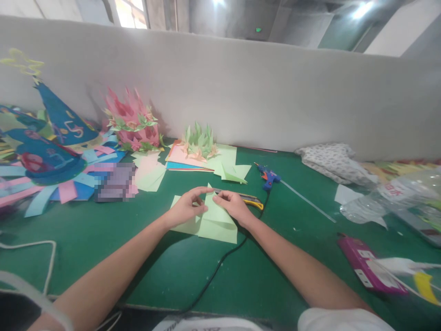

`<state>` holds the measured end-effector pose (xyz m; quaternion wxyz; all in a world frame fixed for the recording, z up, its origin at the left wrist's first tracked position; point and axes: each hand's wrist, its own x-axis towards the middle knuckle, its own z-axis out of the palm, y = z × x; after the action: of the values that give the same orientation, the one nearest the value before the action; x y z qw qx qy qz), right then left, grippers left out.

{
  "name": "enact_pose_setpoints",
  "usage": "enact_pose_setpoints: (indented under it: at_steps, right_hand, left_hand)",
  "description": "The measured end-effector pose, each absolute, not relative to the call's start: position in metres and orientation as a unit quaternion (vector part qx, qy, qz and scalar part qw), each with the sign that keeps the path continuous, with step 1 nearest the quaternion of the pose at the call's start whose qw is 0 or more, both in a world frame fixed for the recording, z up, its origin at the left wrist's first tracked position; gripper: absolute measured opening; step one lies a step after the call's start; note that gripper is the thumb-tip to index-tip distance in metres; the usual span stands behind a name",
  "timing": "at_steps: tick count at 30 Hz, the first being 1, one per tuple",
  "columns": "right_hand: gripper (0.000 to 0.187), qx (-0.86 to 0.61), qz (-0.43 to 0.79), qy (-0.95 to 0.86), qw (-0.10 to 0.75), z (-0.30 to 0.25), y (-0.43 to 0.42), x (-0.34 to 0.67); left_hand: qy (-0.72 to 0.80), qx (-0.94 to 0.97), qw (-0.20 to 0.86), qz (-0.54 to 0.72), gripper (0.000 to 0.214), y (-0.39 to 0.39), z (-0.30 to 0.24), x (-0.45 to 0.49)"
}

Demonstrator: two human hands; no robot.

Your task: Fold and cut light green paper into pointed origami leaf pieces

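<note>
Between my hands a light green paper sheet (217, 214) stands partly raised, with a fold across it and a pointed top. My left hand (186, 209) is curled at its left edge, index finger near the top and thumb lower down. My right hand (236, 207) pinches the same sheet near its upper right edge. Under and beside it lie more light green sheets (186, 226). A utility knife (253, 201) with a yellow handle lies just beyond my right hand, partly hidden by it. Behind the knife is a blue glue gun (270, 178) with a long glue stick.
Paper crowns, pink (136, 124) and green (199, 141), stand at the back, beside blue party hats (65, 115). A folded green paper piece (232, 174) lies nearer. At right are a plastic bottle (389, 195) and purple power strip (368, 266). A black cable (220, 264) crosses the green table (289, 276).
</note>
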<state>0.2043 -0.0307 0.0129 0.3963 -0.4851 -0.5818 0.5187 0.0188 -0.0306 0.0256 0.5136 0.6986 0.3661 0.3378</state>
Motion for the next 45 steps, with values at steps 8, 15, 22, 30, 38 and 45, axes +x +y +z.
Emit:
enact_pose_setpoints:
  at_steps: [8, 15, 22, 30, 38, 45]
  right_hand:
    - [0.034, -0.486, 0.507, -0.593, 0.393, 0.012, -0.03, 0.204]
    - [0.028, -0.482, 0.521, -0.57, 0.413, 0.013, -0.031, 0.202]
    - [0.024, -0.487, 0.545, -0.547, 0.408, 0.013, -0.029, 0.203]
    - [0.021, -0.47, 0.555, -0.557, 0.401, 0.011, -0.028, 0.204]
    - [0.023, -0.455, 0.57, -0.551, 0.406, 0.007, -0.027, 0.206]
    - [0.028, -0.441, 0.589, -0.514, 0.441, 0.009, -0.028, 0.206]
  left_hand:
    - [0.359, 0.709, 0.511, 0.328, 0.048, -0.03, 0.025, 0.017]
    - [0.352, 0.718, 0.512, 0.314, 0.055, -0.032, 0.026, 0.019]
    - [0.371, 0.678, 0.526, 0.355, 0.052, -0.029, 0.03, 0.017]
    - [0.434, 0.601, 0.546, 0.391, 0.062, -0.008, 0.036, -0.013]
    - [0.427, 0.593, 0.538, 0.419, 0.061, -0.001, 0.034, -0.026]
    - [0.424, 0.607, 0.511, 0.436, 0.061, -0.007, 0.029, -0.01]
